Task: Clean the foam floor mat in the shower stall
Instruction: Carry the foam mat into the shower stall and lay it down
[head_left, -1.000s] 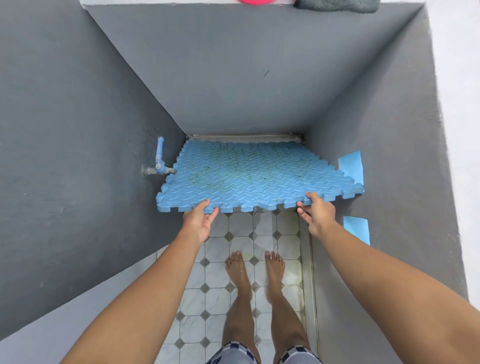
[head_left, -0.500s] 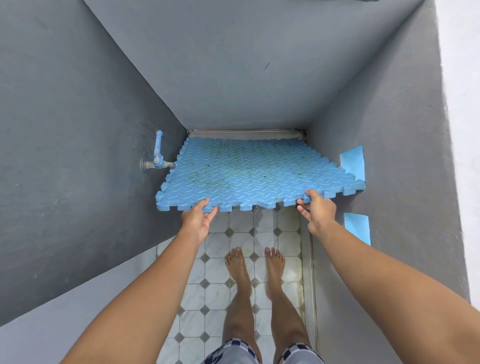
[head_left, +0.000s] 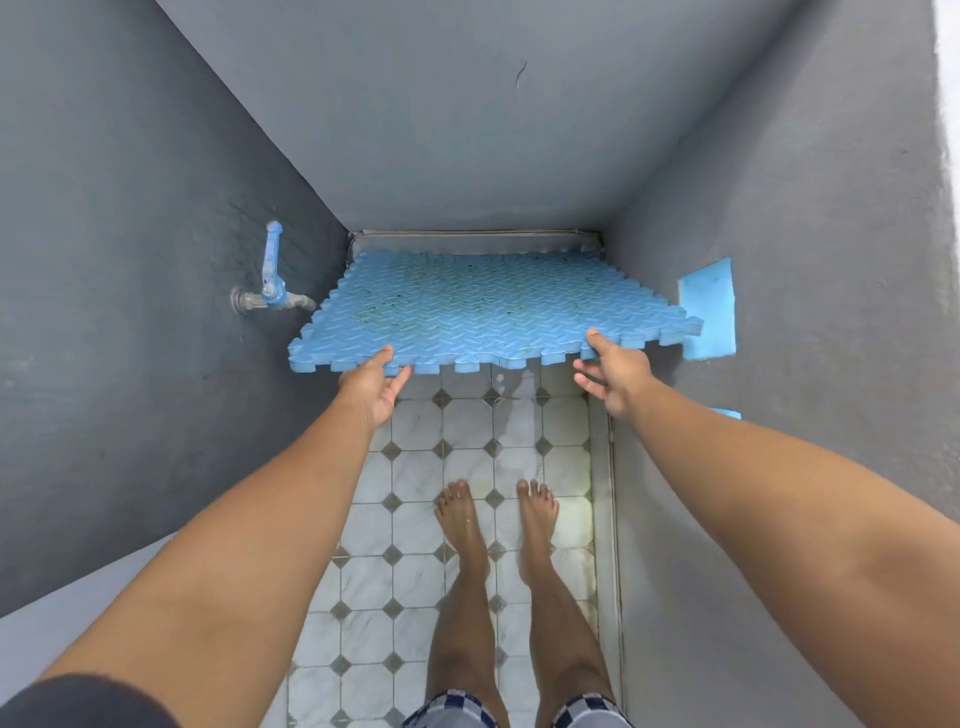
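Fingers of my left hand (head_left: 371, 387) and right hand (head_left: 615, 371) pinch the mat (head_left: 483, 312) at its near edge, thumbs on top. It is raised off the floor (head_left: 467, 431) as a second ago, far edge toward the back wall (head_left: 467, 130). My lower right fingers have since splayed. Grime (head_left: 523, 350) faces up near the tap (head_left: 272, 291). I judge rinsing comes next.

Raised foam mat (head_left: 483, 312) — left hand (head_left: 371, 387), right hand (head_left: 615, 371) holding.

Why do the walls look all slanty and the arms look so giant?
Head view: a wide-angle lens bends the picture, so the walls splay outward and the arms near the edges swell; its light is soft, with no hard shadows; the mat looks sharp and the tiles shine faintly.
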